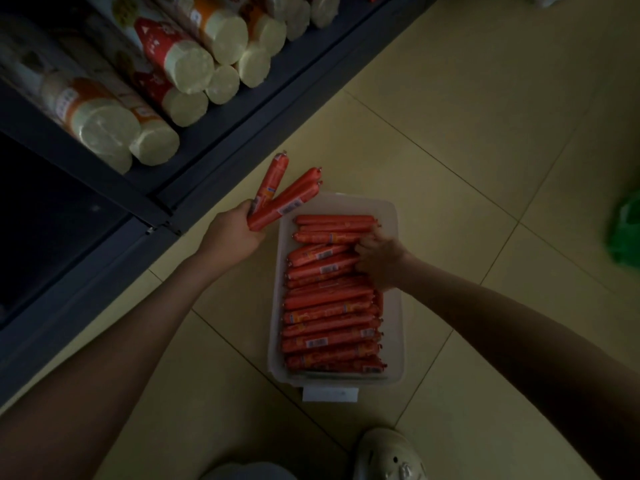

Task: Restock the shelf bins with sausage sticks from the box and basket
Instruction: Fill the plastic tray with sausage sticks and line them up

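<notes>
1. A translucent white rectangular plastic bin (393, 220) sits on the pale tiled floor (485, 133); every place below is told from this bin.
2. Inside the bin, red-orange plastic-wrapped sausage sticks (329, 306) lie crosswise in a stacked row that fills most of its length. A bare strip of the bin's bottom shows at its far end.
3. The left hand (235, 233) is just off the bin's far left corner. Its fingers are wrapped round the lower ends of a held bunch of sausage sticks (284, 199), apparently three, which fan out in a V beyond that corner.
4. The right hand (381, 261) is over the bin's far right part, with its fingers curled down onto the sticks there. In the dim light I cannot tell whether they close round one.
5. A white paper label (329, 393) juts from the bin's near end.
6. Left of the bin stands a dark metal shelf (207, 150) carrying pale cylindrical packs with orange and red wrappers (187, 64), their round ends facing out.
7. A pale shoe (388, 455) is near the bin's near end, and a blurred green object (627, 233) lies well to the bin's right.
</notes>
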`<control>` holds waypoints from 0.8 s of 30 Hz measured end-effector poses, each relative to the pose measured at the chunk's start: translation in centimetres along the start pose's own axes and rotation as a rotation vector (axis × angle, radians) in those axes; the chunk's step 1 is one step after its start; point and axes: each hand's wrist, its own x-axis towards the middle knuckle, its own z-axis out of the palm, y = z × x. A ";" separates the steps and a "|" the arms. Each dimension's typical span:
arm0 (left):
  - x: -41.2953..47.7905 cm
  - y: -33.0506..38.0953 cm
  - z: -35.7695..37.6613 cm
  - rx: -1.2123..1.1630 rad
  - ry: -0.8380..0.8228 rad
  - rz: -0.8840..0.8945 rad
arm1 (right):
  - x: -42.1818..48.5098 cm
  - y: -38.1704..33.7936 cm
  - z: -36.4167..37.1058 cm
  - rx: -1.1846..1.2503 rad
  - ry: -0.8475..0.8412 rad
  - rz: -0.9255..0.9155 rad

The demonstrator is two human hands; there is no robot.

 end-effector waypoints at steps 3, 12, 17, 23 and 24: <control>0.0 -0.1 -0.4 0.007 0.023 -0.004 | 0.2 0.2 0.8 -0.066 -0.026 0.007; 0.0 -0.8 -0.2 0.069 0.007 0.023 | -2.4 2.0 0.0 -0.081 0.120 0.035; 0.4 -0.7 0.2 0.055 0.030 0.012 | -5.5 4.8 -0.9 0.048 0.359 0.291; 1.0 0.6 1.2 0.024 0.063 0.071 | -3.1 -0.4 -0.7 0.590 0.439 0.384; 1.0 0.9 1.4 0.034 0.064 0.090 | -2.3 -1.8 -0.6 0.620 0.388 0.333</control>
